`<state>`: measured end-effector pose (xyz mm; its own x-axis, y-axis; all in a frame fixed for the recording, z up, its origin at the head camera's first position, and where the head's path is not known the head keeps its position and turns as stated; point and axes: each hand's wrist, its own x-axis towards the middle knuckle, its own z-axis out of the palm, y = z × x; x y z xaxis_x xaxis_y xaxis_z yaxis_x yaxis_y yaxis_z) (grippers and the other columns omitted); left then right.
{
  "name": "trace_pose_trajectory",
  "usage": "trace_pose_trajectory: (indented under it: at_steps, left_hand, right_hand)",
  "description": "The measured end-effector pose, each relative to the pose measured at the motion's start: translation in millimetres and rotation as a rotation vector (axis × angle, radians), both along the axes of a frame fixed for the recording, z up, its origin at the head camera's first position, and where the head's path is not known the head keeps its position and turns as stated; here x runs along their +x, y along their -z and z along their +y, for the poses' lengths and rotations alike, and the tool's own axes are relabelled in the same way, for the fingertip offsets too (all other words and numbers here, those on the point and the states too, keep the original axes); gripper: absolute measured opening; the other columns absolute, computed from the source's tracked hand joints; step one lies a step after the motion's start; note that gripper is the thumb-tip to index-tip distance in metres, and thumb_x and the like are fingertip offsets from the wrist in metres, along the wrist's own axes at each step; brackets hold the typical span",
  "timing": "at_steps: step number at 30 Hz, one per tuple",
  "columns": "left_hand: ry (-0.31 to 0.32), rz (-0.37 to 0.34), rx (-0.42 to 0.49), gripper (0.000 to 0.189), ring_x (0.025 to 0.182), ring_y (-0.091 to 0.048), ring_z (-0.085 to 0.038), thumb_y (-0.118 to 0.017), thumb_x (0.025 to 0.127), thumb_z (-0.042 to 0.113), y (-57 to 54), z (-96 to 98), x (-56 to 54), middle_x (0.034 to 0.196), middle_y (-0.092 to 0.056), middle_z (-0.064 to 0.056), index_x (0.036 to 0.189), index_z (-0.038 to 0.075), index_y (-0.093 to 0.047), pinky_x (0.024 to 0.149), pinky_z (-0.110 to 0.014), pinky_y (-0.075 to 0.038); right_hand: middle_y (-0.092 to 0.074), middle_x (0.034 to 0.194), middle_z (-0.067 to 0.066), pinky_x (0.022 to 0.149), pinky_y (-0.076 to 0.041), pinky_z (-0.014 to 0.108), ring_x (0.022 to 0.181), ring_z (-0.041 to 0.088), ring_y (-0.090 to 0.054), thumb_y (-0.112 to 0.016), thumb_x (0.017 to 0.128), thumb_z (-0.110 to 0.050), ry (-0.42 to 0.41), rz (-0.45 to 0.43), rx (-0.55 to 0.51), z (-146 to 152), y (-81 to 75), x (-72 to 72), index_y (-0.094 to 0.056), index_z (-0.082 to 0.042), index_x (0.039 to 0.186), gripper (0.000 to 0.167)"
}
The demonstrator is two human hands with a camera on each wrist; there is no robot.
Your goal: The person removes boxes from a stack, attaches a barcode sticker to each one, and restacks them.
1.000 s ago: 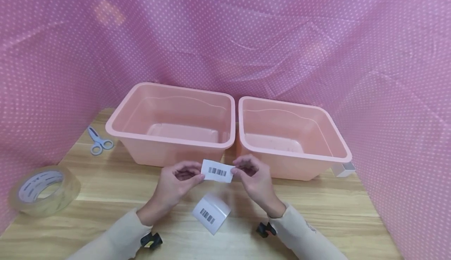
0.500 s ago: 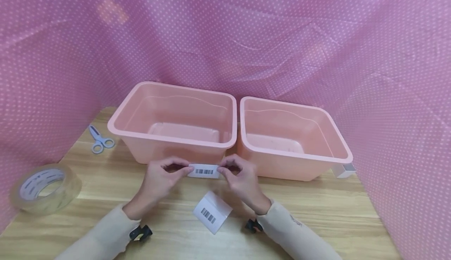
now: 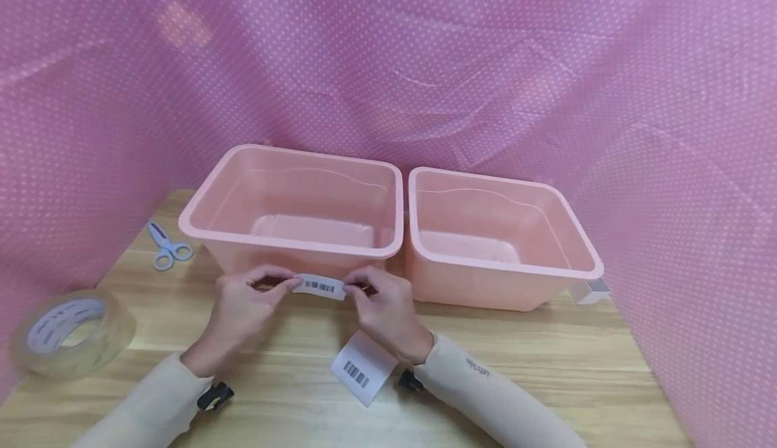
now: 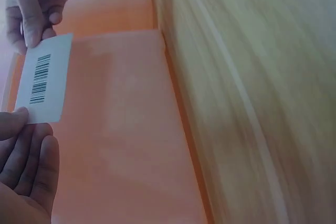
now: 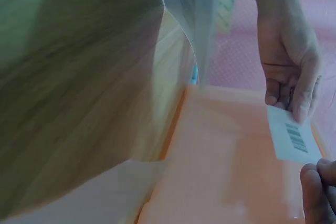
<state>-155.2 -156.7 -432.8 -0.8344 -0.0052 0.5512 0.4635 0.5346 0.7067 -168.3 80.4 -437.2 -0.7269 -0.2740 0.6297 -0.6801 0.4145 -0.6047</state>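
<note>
A white barcode label (image 3: 320, 287) is stretched between both hands, close in front of the left pink bin (image 3: 291, 243). My left hand (image 3: 243, 303) pinches its left end between thumb and fingers. At the other end, the right hand (image 3: 385, 310) pinches it the same way. Seen from the head, the label bows slightly, its barcode facing up toward me. The left wrist view shows the label (image 4: 44, 80) standing off the bin's front wall (image 4: 121, 129). On the table below the right hand lies a second barcode label (image 3: 363, 368), one corner near that wrist.
A second pink bin (image 3: 479, 269) stands beside the left one, with a small white box (image 3: 589, 291) at its right. Blue scissors (image 3: 168, 249) and a roll of clear tape (image 3: 73, 333) lie at left. Pink dotted cloth (image 3: 388, 63) hangs around the wooden table.
Both hands have moved left with the label, from near the gap between the bins to the left bin's front. The label now bows slightly. The second label stays in place.
</note>
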Motion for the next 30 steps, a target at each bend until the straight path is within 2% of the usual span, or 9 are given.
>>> trace_pose_trajectory:
  at_steps: [5,10,16,24,30]
  left_hand:
    - [-0.039,0.044,-0.029,0.016,0.075,-0.063,0.014,-0.088,0.075,0.003,1.6,-7.4,-1.8,0.083,-0.08,-0.007,0.087,0.009,-0.079,0.066,-0.007,-0.055]
    - [-0.059,0.063,-0.041,0.017,0.073,-0.06,0.018,-0.088,0.074,0.002,2.8,-11.8,-4.0,0.082,-0.079,-0.009,0.087,0.008,-0.079,0.064,-0.005,-0.054]
    - [-0.088,0.072,-0.042,0.017,0.072,-0.058,0.021,-0.088,0.074,0.002,3.1,-13.8,-6.2,0.081,-0.079,-0.009,0.087,0.007,-0.08,0.063,-0.003,-0.052]
    - [-0.111,-0.004,-0.023,0.013,0.071,-0.058,0.019,-0.086,0.077,0.004,1.8,-16.9,-6.0,0.083,-0.079,-0.011,0.087,0.007,-0.079,0.063,-0.004,-0.051]
    - [-0.141,-0.023,-0.033,0.012,0.071,-0.057,0.019,-0.087,0.077,0.006,2.9,-17.7,-7.7,0.083,-0.079,-0.01,0.087,0.008,-0.08,0.064,-0.003,-0.05]
  right_hand:
    - [-0.077,0.089,-0.002,0.069,-0.056,0.008,0.076,0.003,-0.07,-0.073,0.091,-0.005,0.016,0.098,0.065,-7.0,-0.5,-3.7,-0.073,-0.012,0.096,0.009]
    - [-0.078,0.09,0.001,0.069,-0.056,0.007,0.076,0.005,-0.072,-0.073,0.09,-0.004,0.023,0.148,0.105,-12.9,-1.9,-6.5,-0.075,-0.009,0.097,0.009]
    - [-0.079,0.091,0.002,0.071,-0.055,0.006,0.078,0.006,-0.073,-0.072,0.09,-0.004,0.021,0.123,0.133,-18.2,-1.8,-6.8,-0.075,-0.009,0.098,0.01]
    - [-0.079,0.093,0.001,0.072,-0.054,0.006,0.079,0.006,-0.072,-0.071,0.092,-0.005,0.004,0.074,0.128,-23.0,-4.9,-8.5,-0.075,-0.009,0.101,0.011]
    - [-0.079,0.093,0.002,0.071,-0.054,0.005,0.078,0.006,-0.072,-0.072,0.091,-0.004,0.0,0.054,0.124,-23.5,-3.2,-9.4,-0.075,-0.008,0.102,0.012]
